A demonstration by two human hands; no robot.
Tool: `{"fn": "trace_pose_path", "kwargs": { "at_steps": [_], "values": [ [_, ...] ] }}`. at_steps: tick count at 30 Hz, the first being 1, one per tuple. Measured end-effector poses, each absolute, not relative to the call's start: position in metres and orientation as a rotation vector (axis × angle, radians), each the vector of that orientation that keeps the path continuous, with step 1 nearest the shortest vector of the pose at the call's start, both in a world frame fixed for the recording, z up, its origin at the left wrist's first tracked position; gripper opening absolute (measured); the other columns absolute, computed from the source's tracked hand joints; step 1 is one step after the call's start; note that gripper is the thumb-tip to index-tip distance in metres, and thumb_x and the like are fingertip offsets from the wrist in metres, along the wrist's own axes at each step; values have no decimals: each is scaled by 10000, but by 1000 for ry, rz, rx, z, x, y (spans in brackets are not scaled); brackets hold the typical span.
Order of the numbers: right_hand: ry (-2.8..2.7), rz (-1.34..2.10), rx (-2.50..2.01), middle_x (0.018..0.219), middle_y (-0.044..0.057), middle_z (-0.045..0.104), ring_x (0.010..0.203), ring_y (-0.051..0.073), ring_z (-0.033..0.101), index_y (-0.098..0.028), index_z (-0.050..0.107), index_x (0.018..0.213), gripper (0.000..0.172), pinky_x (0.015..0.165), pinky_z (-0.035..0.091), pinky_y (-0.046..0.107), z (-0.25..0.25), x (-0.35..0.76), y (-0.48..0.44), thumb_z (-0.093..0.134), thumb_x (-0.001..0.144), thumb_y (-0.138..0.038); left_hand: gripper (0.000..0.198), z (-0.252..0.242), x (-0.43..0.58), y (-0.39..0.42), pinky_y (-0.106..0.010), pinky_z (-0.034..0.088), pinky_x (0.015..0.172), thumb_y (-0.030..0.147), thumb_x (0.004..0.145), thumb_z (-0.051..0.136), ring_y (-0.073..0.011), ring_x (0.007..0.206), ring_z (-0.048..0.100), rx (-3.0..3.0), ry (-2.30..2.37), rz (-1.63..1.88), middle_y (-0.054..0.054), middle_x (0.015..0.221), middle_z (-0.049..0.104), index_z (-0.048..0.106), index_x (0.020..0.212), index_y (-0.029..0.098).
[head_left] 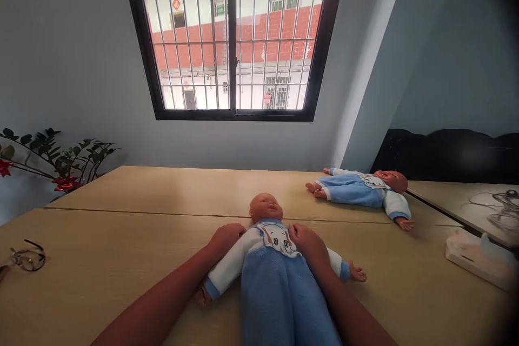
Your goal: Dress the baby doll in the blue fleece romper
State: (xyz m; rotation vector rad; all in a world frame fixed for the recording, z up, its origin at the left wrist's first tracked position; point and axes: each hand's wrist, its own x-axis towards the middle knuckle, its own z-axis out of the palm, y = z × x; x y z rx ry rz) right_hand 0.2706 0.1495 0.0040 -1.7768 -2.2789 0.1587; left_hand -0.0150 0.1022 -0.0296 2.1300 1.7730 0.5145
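Observation:
A baby doll in blue trousers and a white top with an animal-face bib lies on its back on the wooden table, head away from me and arms spread. My left hand is closed at the doll's shoulder on the left side, its fingertips mostly hidden. On the other side, my right hand is closed at the shoulder, with thumb and fingers against the top beside the bib. Both of my forearms run along the doll's body and partly cover its sleeves.
A second baby doll in like clothes lies at the back right. Eyeglasses rest at the left. A pale plastic box and tangled cables are at the right. Behind the table stand a potted plant and a barred window.

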Motion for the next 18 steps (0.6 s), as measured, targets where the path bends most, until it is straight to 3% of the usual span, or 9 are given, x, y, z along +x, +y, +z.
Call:
{"fn": "trace_pose_path", "kwargs": {
  "at_steps": [7, 11, 13, 15, 18],
  "values": [
    [-2229, 137, -1778, 951, 109, 777, 868, 223, 696, -187, 741, 936, 406, 641, 323, 297, 1, 270, 148, 387, 1072, -331, 195, -27, -20, 100, -370, 480, 864, 301, 896, 581, -293, 948, 699, 2171, 1826, 417, -116, 991, 766, 749, 866, 205],
    [-2208, 87, -1712, 999, 112, 765, 944, 229, 681, -180, 712, 941, 362, 750, 376, 296, 2, 271, 145, 396, 1067, -305, 271, -22, -27, 96, -347, 504, 798, 384, 933, 561, -272, 873, 706, 2163, 1733, 429, -82, 903, 771, 733, 813, 211],
    [-2186, 52, -1610, 1034, 114, 756, 1004, 240, 668, -180, 700, 971, 343, 836, 396, 306, 2, 274, 144, 392, 1059, -302, 402, -14, -32, 92, -324, 530, 785, 421, 1016, 411, -244, 880, 709, 2148, 1672, 487, -72, 947, 778, 739, 914, 212],
    [-2159, 67, -1457, 1032, 112, 750, 1016, 250, 663, -186, 692, 984, 335, 882, 413, 322, 0, 277, 144, 393, 1046, -324, 488, 1, -31, 84, -317, 550, 861, 422, 1061, 279, -228, 1010, 704, 2123, 1658, 594, -83, 1131, 769, 711, 1131, 207],
    [-2165, 213, -1279, 993, 106, 748, 982, 261, 670, -202, 683, 952, 367, 878, 453, 347, -8, 282, 149, 379, 1030, -393, 453, 28, -8, 58, -368, 467, 1113, 483, 1036, 406, -246, 1278, 611, 2257, 1517, 833, -94, 1396, 675, 627, 1334, 222]
  ]
}}
